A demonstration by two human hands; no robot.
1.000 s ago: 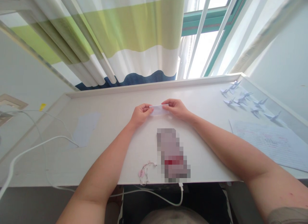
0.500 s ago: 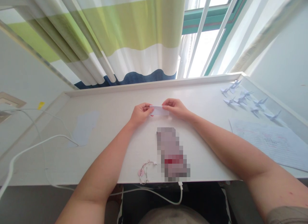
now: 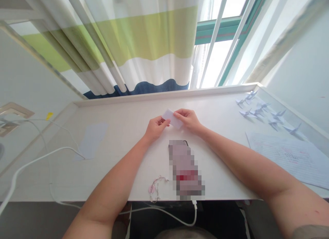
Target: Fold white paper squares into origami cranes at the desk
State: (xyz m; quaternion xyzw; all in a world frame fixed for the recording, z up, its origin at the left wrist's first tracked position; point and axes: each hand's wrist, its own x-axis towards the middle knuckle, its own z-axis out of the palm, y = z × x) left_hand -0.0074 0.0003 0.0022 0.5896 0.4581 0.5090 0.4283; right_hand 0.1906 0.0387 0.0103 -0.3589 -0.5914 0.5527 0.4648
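A small folded piece of white paper (image 3: 173,119) is held between my two hands, tilted, just above the white desk (image 3: 128,115). My left hand (image 3: 156,128) pinches its left corner with thumb and fingers. On the other side, my right hand (image 3: 189,120) grips the upper right edge, thumb in front and fingers curled behind. Nearer to me lies a phone (image 3: 183,167), its surface blurred by pixels, with a white cable (image 3: 194,206) plugged into its lower end. A beaded strap with a pink charm (image 3: 152,189) rests left of the phone.
Several folded paper cranes (image 3: 259,110) stand at the back right. In front of them are written sheets of paper (image 3: 288,153). Blank white paper (image 3: 94,139) lies on the left, near another white cable (image 3: 46,155). A raised rim (image 3: 164,94) runs along the desk's back, below the curtain (image 3: 144,37).
The paper has turned from level to slanted, its right end now lower. My left hand has shifted slightly right and down. The whole view has tipped a little upward.
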